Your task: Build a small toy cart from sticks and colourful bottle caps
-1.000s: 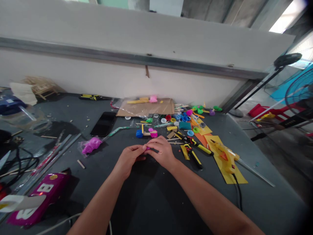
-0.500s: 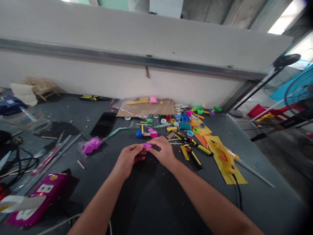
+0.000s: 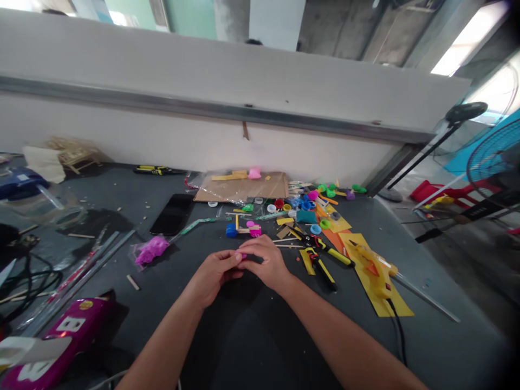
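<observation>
Between my two hands is a small piece of purple modelling clay (image 3: 244, 255), mostly covered by fingers. My left hand (image 3: 214, 275) pinches it from the left between thumb and fingers. From the right, the thumb and fingertips of my right hand (image 3: 266, 262) close on the same piece. Just beyond them stands a small model (image 3: 244, 231) of sticks with blue and pink round parts. To the left lies an opened clear bag with a larger lump of purple clay (image 3: 151, 249) in it.
A phone (image 3: 172, 214) lies behind the clay bag. Pliers (image 3: 323, 265) and a yellow glue gun (image 3: 376, 271) on yellow sheets are at right. Bottle caps (image 3: 305, 203) and a cardboard sheet (image 3: 260, 187) sit at the back. A purple power strip (image 3: 65, 336) is front left.
The fingers have closed further over the purple clay, so less of it shows. The camera has tilted up slightly, and the whole scene sits a little lower.
</observation>
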Action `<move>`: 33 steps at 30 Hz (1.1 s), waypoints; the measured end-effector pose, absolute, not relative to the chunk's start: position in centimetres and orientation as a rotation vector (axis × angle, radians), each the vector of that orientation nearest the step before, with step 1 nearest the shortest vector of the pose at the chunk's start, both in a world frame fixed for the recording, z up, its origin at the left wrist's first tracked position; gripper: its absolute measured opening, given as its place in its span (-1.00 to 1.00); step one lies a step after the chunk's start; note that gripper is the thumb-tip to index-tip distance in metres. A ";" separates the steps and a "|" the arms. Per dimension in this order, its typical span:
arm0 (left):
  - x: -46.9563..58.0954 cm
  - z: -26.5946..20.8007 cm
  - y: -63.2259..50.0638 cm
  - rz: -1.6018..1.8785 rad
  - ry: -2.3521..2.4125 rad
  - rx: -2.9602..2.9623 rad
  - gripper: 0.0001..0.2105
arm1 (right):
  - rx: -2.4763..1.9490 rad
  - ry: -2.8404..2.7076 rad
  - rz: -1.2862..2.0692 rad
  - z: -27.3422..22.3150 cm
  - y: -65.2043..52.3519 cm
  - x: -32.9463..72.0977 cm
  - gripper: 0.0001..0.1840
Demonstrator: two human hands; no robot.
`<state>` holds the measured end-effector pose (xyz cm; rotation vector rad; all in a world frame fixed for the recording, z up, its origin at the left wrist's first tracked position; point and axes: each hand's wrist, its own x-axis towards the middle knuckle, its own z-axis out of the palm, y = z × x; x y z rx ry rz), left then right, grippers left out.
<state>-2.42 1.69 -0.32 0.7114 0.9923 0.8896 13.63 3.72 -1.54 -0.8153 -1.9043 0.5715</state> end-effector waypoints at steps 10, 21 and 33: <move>-2.3 -0.4 1.4 0.879 0.941 0.663 -0.75 | -0.819 -1.793 0.737 -1.4 3.8 13.2 -0.96; -2.0 -0.8 1.5 0.945 0.857 0.561 -0.85 | -0.888 -1.650 0.855 -1.6 2.8 12.5 -0.77; -1.7 -0.1 1.1 0.929 0.813 0.609 -0.79 | -0.873 -1.820 0.557 -1.6 3.8 13.5 -0.85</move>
